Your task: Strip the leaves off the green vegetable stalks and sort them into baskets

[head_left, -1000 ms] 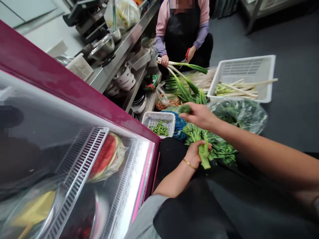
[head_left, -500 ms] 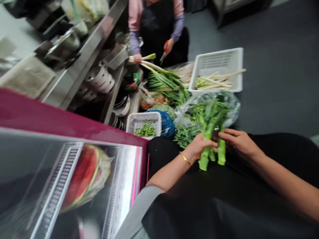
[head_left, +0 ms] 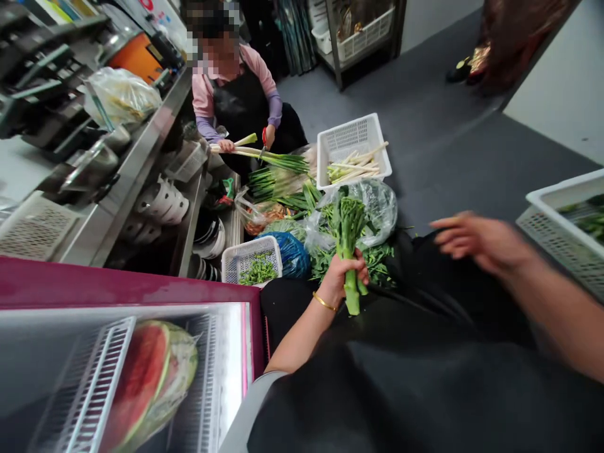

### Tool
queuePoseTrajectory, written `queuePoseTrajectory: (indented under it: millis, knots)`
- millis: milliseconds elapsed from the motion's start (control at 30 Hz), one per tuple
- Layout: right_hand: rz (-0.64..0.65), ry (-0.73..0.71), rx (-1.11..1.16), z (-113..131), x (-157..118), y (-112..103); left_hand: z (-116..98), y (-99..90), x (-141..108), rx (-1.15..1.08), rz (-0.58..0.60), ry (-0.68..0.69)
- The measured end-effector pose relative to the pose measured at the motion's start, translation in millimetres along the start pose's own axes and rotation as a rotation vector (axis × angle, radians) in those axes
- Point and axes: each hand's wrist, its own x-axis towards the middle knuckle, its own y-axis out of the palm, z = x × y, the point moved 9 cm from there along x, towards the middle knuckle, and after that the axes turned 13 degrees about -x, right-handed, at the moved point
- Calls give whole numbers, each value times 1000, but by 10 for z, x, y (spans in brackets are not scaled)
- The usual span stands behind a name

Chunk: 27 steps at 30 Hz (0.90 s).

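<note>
My left hand (head_left: 340, 275), with a gold bangle at the wrist, is wrapped round several thick green broccolini stalks (head_left: 348, 229). The stalks stand nearly upright above my lap, cut ends down. My right hand (head_left: 476, 240) is away to the right over my dark-clad leg, blurred, its fingers apart and holding nothing visible. Behind the stalks lie a clear plastic bag (head_left: 383, 207) and a heap of loose green leaves (head_left: 377, 267). At the right edge stands a white basket (head_left: 550, 217) with dark green vegetables inside.
Opposite, a co-worker (head_left: 240, 94) holds scallions (head_left: 283, 160) and red-handled scissors (head_left: 264, 139). White baskets hold pale stalks (head_left: 385, 167) and green cuttings (head_left: 227, 263). A blue bag (head_left: 292, 253) lies between. Left are a steel counter (head_left: 136, 154) and a glass-topped fridge (head_left: 255, 327) containing cut watermelon (head_left: 146, 371).
My right hand has left the broccolini and moved right, toward the basket now in view. My left hand now holds the stalks alone, closer together. The view has swung right and up.
</note>
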Motion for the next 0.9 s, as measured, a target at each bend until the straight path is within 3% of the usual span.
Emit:
queuePoseTrajectory:
  millis: [33,100,167,233,367,500,600,667,733,833,900]
  knots:
    - [235,89,90,93,-9,527,-15,-2,-23,70,-34,33]
    - [433,63,98,422,-29,1257,-100,-63,-113,215,-136,141]
    - [506,30,118,642,-33,1702,-230,-151,-266,308,-219,281]
    - [555,58,216,699,-33,1940,-294,-251,-426,277,-232,354]
    - [501,81,372,677,82,1975,-196,-427,-633,48,-148,266]
    - [227,-320,-37,1024,114,1734,-263,-519,-759,5,-191,339]
    - [49,-677,-319,1329,-186,1669,-378,-519,-800,-3,-226,429]
    - [26,-821,-397,1393,-370,1691,-417,-506,-800,-17,-217,450]
    - [79,-713,-296,1296,-315,1663,-407,-489,-785,-34,-177,430]
    - [257,-264,116,1000,-23,1629,-340,-455,-765,-101,-74,365]
    - [350,-85,358,953,39,1615,-317,-461,-766,-165,-42,342]
